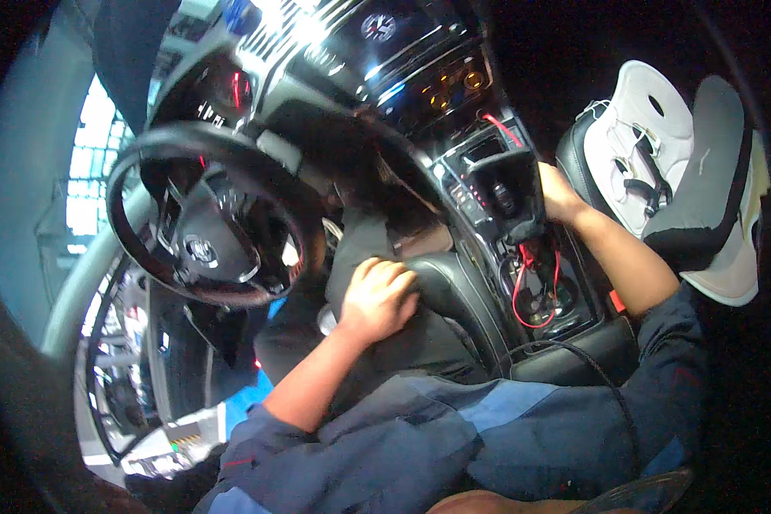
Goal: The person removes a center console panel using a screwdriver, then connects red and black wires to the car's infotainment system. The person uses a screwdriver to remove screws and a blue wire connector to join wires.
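Note:
I sit in a car's driver seat. My left hand (379, 298) rests on my dark trouser leg near the knee, fingers curled in and no object showing. Across the centre console (458, 193), my right hand (559, 195) lies against the right side of a black gear-shift trim panel (501, 193); its fingers are hidden behind that edge. A thin red cable (516, 300) loops around the gear lever area below the panel. Another red strand (501, 128) lies at the panel's top.
The steering wheel (295, 193) stands at the left, before the lit instrument cluster (240, 88). A centre screen (411, 64) is above the console. On the passenger side sits a white and grey padded child seat (698, 171). A black cable (595, 367) crosses the armrest (565, 361).

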A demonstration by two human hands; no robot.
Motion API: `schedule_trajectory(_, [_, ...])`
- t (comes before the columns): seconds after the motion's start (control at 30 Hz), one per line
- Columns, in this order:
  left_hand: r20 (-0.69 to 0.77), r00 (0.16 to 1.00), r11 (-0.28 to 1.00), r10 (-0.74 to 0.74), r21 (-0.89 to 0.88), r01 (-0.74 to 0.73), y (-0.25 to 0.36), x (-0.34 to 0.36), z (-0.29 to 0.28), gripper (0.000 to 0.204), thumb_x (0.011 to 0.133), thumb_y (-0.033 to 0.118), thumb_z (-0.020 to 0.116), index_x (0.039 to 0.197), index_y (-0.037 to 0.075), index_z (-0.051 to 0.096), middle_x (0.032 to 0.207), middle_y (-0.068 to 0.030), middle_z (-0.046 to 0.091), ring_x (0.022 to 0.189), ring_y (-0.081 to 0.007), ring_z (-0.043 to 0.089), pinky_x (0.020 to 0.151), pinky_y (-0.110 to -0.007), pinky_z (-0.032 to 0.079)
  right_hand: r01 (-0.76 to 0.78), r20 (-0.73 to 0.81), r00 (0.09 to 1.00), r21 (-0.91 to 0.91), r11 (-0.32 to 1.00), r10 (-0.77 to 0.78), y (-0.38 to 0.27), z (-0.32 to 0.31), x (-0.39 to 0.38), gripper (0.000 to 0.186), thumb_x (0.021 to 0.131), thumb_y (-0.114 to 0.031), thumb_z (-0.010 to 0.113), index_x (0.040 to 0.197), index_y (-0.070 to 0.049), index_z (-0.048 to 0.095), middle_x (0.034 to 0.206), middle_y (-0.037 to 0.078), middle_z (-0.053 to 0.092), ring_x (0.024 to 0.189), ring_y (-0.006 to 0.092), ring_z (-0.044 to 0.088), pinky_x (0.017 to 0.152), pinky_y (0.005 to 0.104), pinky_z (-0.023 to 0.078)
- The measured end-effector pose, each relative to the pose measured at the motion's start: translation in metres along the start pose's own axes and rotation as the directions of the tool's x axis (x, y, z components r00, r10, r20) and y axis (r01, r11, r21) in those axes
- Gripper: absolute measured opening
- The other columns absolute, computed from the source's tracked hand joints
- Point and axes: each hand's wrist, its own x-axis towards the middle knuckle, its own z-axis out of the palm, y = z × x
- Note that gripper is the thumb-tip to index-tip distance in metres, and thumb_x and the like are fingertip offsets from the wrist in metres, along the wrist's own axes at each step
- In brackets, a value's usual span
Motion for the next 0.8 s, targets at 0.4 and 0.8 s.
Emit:
schedule_trajectory(0.4, [-0.379,0.921,0.975,-0.095,-0.22,0.01,-0.039,-0.056,0.025,0.017,0.072,0.013,0.064,0.087,0.008,0.071,0.106,-0.0067,0.075,0.112,-0.0249,0.069,0.111,-0.048,0.043,-0.215,0.049,0.972,-0.225,0.95,0.231,-0.065,-0.07,0.032,0.02,0.086,-0.005,0.075,0.104,-0.002,0.067,0.087,0.0,0.068,0.08,0.0086,0.059,0.073,0.0257,0.049])
schedule_trajectory(0.8, [-0.374,0.922,0.974,-0.103,-0.227,0.017,-0.033,-0.049,0.023,0.018,0.068,0.012,0.064,0.085,0.009,0.07,0.104,-0.0056,0.074,0.112,-0.0254,0.069,0.109,-0.047,0.044,-0.155,0.12,0.983,0.131,0.979,0.14,-0.021,-0.026,0.029,0.021,0.095,-0.005,0.066,0.116,-0.006,0.064,0.099,0.001,0.07,0.091,0.0096,0.065,0.082,0.0263,0.056])
